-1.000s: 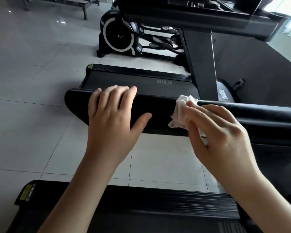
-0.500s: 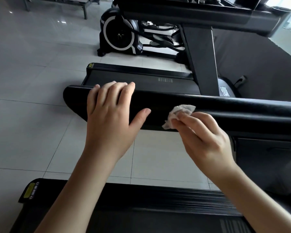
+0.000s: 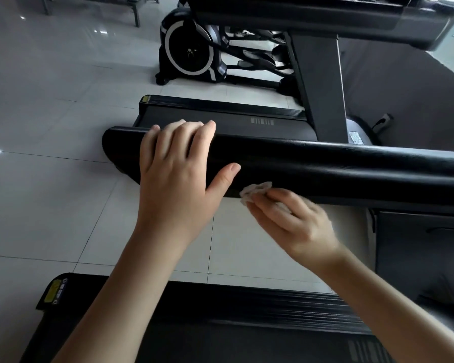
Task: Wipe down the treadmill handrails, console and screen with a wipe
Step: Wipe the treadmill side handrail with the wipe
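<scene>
Tiled floor point(image 3: 50, 100) lies beyond and below both hands. A second treadmill point(image 3: 220, 115) stands past the fingertips, with an elliptical machine point(image 3: 192, 53) farther off. The deck point(image 3: 220, 310) of the treadmill being cleaned runs under the forearms.

Handrail point(image 3: 338, 169) – black, padded, long axis running left to right across the view. Its rounded end lies just past the left hand's little finger, and the rest of its length extends rightward, away from both hands.

Left hand point(image 3: 173, 184) – on the rail near that end, fingers point(image 3: 184, 138) hooked over the top, thumb laid along the near face. It grips the rail as a brace.

Right hand point(image 3: 296, 226) – the working hand, nearer the long untouched stretch. Its fingers point(image 3: 269, 209) are closed in a pinch on the wipe point(image 3: 256, 191).

Wipe – white, crumpled, protruding from the right fingertips and pressed against the lower near face of the rail, just right of the left thumb tip.

Assessment: step in hand is the handrail. The next stroke most likely travels along the rail's axis, either rightward or to the end once the left hand gives way. This treadmill's console and screen are not in view, so much of the task probably remains.
</scene>
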`<control>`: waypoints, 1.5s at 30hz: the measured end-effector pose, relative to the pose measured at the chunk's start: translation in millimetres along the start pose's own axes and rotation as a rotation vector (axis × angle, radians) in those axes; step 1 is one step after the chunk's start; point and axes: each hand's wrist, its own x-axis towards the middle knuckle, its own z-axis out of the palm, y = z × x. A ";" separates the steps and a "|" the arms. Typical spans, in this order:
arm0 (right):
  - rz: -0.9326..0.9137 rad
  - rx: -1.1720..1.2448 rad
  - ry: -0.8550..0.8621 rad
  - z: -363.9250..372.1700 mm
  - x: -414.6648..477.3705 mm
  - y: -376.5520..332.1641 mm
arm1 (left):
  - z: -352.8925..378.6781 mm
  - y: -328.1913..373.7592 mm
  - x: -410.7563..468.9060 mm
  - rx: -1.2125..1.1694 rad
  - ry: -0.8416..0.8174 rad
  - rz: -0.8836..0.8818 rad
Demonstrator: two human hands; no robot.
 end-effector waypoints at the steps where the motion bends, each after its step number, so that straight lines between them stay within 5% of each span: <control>1: -0.039 -0.009 -0.011 2.9 3.9 -3.5 | -0.9 -0.3 0.4 0.002 -0.002 0.004; 11: 0.478 0.260 0.006 -10.4 26.0 -9.7 | -12.6 -23.2 -5.1 -0.029 -0.056 -0.041; 17: 0.410 0.096 0.087 -5.8 69.3 -9.1 | -12.6 -21.2 -4.7 -0.004 -0.058 -0.041; 25: 0.255 0.070 -0.244 -32.3 74.4 1.3 | -14.4 -23.3 -2.8 -0.045 -0.085 -0.037; 32: 0.209 0.121 -0.362 -17.5 110.1 15.0 | -22.7 -40.5 -0.3 -0.129 -0.126 -0.012; 45: 0.367 0.176 -0.202 1.1 94.2 -20.5 | -21.7 -44.4 -3.8 -0.137 -0.067 -0.041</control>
